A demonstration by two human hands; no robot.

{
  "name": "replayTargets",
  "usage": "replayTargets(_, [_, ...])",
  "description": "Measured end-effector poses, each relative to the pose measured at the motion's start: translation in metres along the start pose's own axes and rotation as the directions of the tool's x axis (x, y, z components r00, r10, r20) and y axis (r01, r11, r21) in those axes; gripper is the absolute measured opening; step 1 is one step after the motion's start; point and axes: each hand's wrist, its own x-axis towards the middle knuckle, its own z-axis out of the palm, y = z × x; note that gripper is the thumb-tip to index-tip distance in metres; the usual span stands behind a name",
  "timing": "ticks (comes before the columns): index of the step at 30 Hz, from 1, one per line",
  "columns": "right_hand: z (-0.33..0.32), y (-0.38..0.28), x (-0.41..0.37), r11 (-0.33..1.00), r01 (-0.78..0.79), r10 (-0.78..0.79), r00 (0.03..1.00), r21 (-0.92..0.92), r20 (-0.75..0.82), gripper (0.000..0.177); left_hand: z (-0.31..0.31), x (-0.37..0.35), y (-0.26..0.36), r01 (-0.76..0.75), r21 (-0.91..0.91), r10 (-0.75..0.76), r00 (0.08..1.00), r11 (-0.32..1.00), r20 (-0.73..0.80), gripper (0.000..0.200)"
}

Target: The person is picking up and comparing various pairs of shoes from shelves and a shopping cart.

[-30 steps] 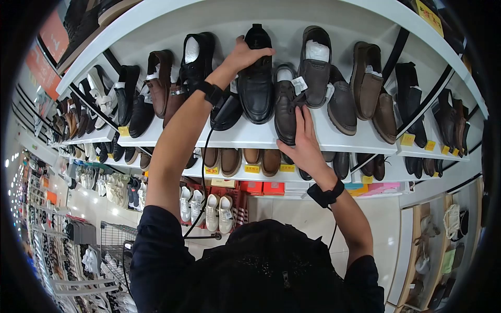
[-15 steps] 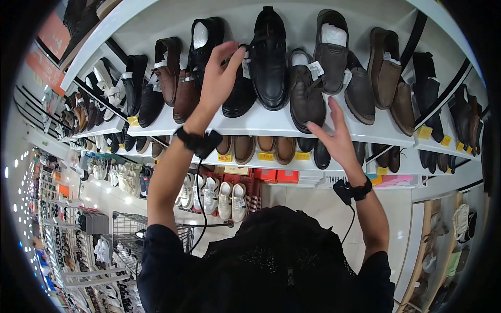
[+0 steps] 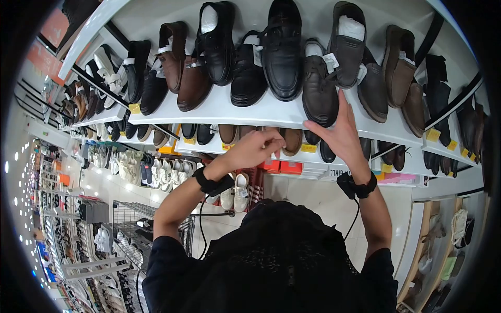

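My right hand [image 3: 339,133] is spread, thumb and fingers apart, close to the toe of a dark brown lace-up shoe [image 3: 320,94] on the white shelf [image 3: 250,112]; whether it touches the shoe is unclear. In front of the shelf's lower edge, my left hand [image 3: 257,148] has its fingers curled, over the row below. What it holds, if anything, is hidden. Above it stand a black lace-up shoe [image 3: 248,75] and a larger black shoe [image 3: 282,57].
Brown slip-ons [image 3: 399,65] stand further right on the shelf, brown shoes [image 3: 194,86] to the left. White sneakers [image 3: 241,192] and red boxes [image 3: 290,167] are lower down. A wire cart [image 3: 128,214] stands at the lower left; a side rack [image 3: 443,240] is at the right.
My left hand has come down from the black shoes to below the shelf edge, its fingers now curled. My right hand stays spread by the dark brown shoe. The view has shifted slightly.
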Motion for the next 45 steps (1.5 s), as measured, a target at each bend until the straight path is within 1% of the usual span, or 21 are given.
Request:
replayTargets(2, [0.006, -0.005, 0.004, 0.998, -0.011, 0.012, 1.0, 0.054, -0.022, 0.114, 0.006, 0.001, 0.0, 0.029, 0.046, -0.029, 1.0, 0.999, -0.007, 0.025])
replayTargets(4, [0.013, -0.005, 0.008, 0.997, -0.034, 0.038, 0.998, 0.067, -0.058, 0.114, 0.012, 0.0, -0.007, -0.037, 0.152, 0.045, 0.998, 0.988, -0.045, 0.024])
replayTargets(5, [0.022, 0.004, 0.009, 0.999, 0.022, -0.018, 0.995, 0.031, -0.094, 0.113, 0.013, 0.0, -0.01, -0.053, 0.128, 0.057, 0.998, 0.99, -0.03, 0.023])
replayTargets(6, [0.025, 0.006, 0.01, 0.999, 0.034, -0.03, 0.996, 0.039, -0.089, 0.113, 0.015, -0.002, -0.012, -0.046, 0.132, 0.052, 0.998, 0.99, -0.044, 0.023])
replayTargets(8, [0.029, 0.006, 0.007, 0.997, 0.04, -0.048, 0.989, -0.06, -0.137, 0.112, 0.02, -0.006, -0.015, -0.111, 0.116, 0.122, 0.989, 0.987, -0.087, 0.022])
replayTargets(9, [0.03, 0.007, 0.007, 0.998, 0.033, -0.042, 0.989, -0.061, -0.143, 0.109, 0.021, -0.006, -0.015, -0.075, 0.075, 0.08, 0.994, 0.994, -0.074, 0.021])
replayTargets(10, [0.031, 0.006, 0.007, 0.997, 0.044, -0.052, 0.989, -0.057, -0.136, 0.109, 0.021, -0.007, -0.015, -0.068, 0.076, 0.075, 0.993, 0.995, -0.087, 0.021])
replayTargets(13, [0.034, 0.005, 0.006, 0.997, 0.028, -0.039, 0.985, -0.067, -0.166, 0.103, 0.02, -0.009, -0.011, 0.016, 0.044, -0.014, 0.999, 0.999, -0.04, 0.02])
replayTargets(16, [0.036, 0.007, 0.007, 0.994, 0.067, -0.082, 0.979, -0.086, -0.185, 0.1, 0.021, -0.009, -0.009, 0.019, 0.011, -0.019, 0.999, 1.0, -0.043, 0.02])
replayTargets(17, [0.036, 0.006, 0.007, 0.994, 0.065, -0.081, 0.979, -0.091, -0.185, 0.1, 0.023, -0.008, -0.01, 0.015, 0.007, -0.015, 0.999, 1.0, -0.041, 0.02])
replayTargets(19, [0.036, 0.003, 0.007, 0.998, 0.049, -0.057, 0.98, -0.046, -0.19, 0.098, 0.027, -0.007, -0.011, -0.055, 0.048, 0.059, 0.995, 0.997, -0.076, 0.021])
replayTargets(24, [0.036, 0.004, 0.008, 0.996, 0.073, -0.081, 0.973, -0.041, -0.215, 0.099, 0.03, -0.004, -0.006, -0.085, 0.089, 0.09, 0.995, 0.992, -0.053, 0.02])
replayTargets(26, [0.032, 0.004, 0.007, 0.997, 0.082, -0.082, 0.981, -0.006, -0.175, 0.102, 0.027, -0.001, 0.0, -0.082, 0.072, 0.086, 0.995, 0.994, -0.056, 0.02])
replayTargets(27, [0.031, 0.007, 0.006, 0.996, 0.087, -0.087, 0.984, -0.006, -0.155, 0.106, 0.024, 0.0, 0.005, -0.049, 0.033, 0.051, 0.997, 0.998, -0.061, 0.021])
replayTargets(30, [0.023, 0.006, -0.002, 0.998, 0.055, -0.051, 0.995, 0.044, -0.091, 0.113, 0.014, 0.004, 0.013, -0.097, 0.028, 0.099, 0.99, 0.995, -0.103, 0.02])
replayTargets(34, [0.01, 0.013, -0.016, 0.998, -0.026, 0.028, 0.999, 0.049, -0.038, 0.112, 0.011, 0.002, 0.012, -0.058, -0.013, 0.056, 0.99, 0.998, -0.129, 0.022])
replayTargets(36, [0.005, 0.018, -0.021, 0.999, -0.008, 0.006, 0.999, -0.053, -0.036, 0.11, 0.014, 0.001, 0.007, -0.044, -0.049, 0.035, 0.984, 0.998, -0.175, 0.022])
replayTargets(38, [0.0, 0.025, -0.025, 0.995, 0.022, -0.025, 0.999, -0.1, -0.035, 0.105, 0.014, 0.0, 0.008, -0.018, -0.065, 0.007, 0.987, 0.998, -0.162, 0.023])
replayTargets(40, [-0.007, 0.027, -0.027, 0.985, 0.064, -0.061, 0.998, -0.16, 0.019, 0.101, 0.012, -0.001, 0.01, 0.02, -0.014, -0.021, 0.993, 1.0, -0.113, 0.023])
replayTargets(44, [-0.014, 0.031, -0.028, 0.988, 0.085, -0.077, 0.995, -0.132, 0.07, 0.1, 0.01, 0.0, 0.01, 0.014, 0.003, -0.014, 0.992, 1.0, -0.129, 0.022])
replayTargets(45, [-0.015, 0.03, -0.028, 0.993, 0.057, -0.05, 0.996, -0.106, 0.076, 0.101, 0.009, 0.002, 0.008, -0.022, 0.031, 0.026, 0.989, 0.999, -0.149, 0.022])
